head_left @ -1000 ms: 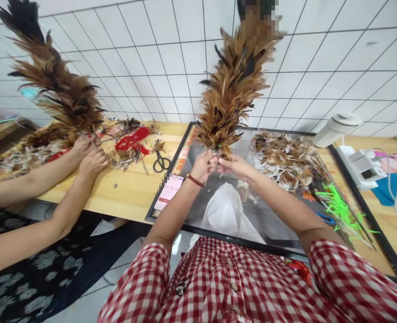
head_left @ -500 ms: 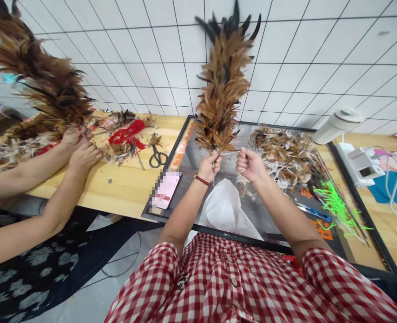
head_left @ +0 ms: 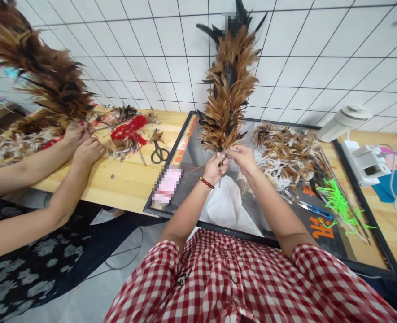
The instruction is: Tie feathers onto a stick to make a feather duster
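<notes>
A tall feather duster [head_left: 230,89] of brown and black feathers stands nearly upright in front of me, its tip against the tiled wall. My left hand [head_left: 215,168], with a beaded bracelet on the wrist, is closed round the thin stick just below the lowest feathers. At the base of those feathers my right hand [head_left: 242,158] is closed in a pinch, close beside the left. Its fingertips touch the binding spot; the thin pale thread it held taut earlier is hardly visible now. Loose brown and white feathers [head_left: 289,157] lie in a heap to the right.
Blue-handled snips [head_left: 316,210], bright green strands [head_left: 339,202] and thin sticks lie on the black-framed glass board [head_left: 268,242]. A phone [head_left: 167,184] is at left, a white tumbler [head_left: 344,123] and power strip [head_left: 363,166] at right. Leftward are scissors [head_left: 159,154], red thread [head_left: 129,128] and a co-worker's hands [head_left: 84,141].
My right hand has moved left from the thread's far end to the feather base, beside my left hand. The duster has shifted slightly right in view. The co-worker's hands remain on another duster.
</notes>
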Demonstrator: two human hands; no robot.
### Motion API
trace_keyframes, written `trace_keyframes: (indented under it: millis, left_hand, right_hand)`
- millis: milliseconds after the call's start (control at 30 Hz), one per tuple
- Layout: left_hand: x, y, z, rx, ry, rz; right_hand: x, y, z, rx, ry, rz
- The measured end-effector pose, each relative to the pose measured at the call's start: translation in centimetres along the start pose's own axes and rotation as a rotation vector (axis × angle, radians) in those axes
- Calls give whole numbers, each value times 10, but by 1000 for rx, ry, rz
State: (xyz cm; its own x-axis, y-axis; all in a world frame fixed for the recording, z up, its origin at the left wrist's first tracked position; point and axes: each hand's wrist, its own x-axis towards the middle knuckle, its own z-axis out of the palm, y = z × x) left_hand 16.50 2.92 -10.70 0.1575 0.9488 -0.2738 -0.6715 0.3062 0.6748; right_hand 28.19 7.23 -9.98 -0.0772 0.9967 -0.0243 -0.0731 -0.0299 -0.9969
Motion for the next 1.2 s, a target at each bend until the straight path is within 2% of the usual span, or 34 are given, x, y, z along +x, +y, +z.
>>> trace_keyframes:
  millis: [100,300,400,533,600,700,800,867,1000,1100,1200]
  left_hand:
    - [-1,-1,-2,42,25,23]
    - [3,-2,-3,77,15,-29]
    - [5,-1,-3,52,85,-43]
    - [4,5,-5,40,110,-35]
    - [3,7,-6,88,120,-8]
    - [4,4,-5,216,190,78]
    - [13,-3,-3,356,261,163]
    - [21,-7,-2,425,303,210]
    - [27,-12,1,569,356,346]
    - [12,-17,8,752,351,468]
    - [-10,-19,18,920,304,501]
  right_hand:
    - [1,-4,-1,35,24,63]
    - [-3,1,1,-33,8,47]
    - [-6,5,-1,-43,17,46]
    - [-4,0,-29,42,-118,247]
    - [-2,-7,-47,123,-188,297]
    - [-4,-21,-57,212,-195,224]
    - [-17,-33,-47,202,-139,96]
    - [-30,-38,-35,60,-145,-18]
    - [-51,-46,-21,-403,-264,-282]
    - [-48,-59,-21,-563,-213,-356]
    - [-37,-77,-18,-687,-225,-369]
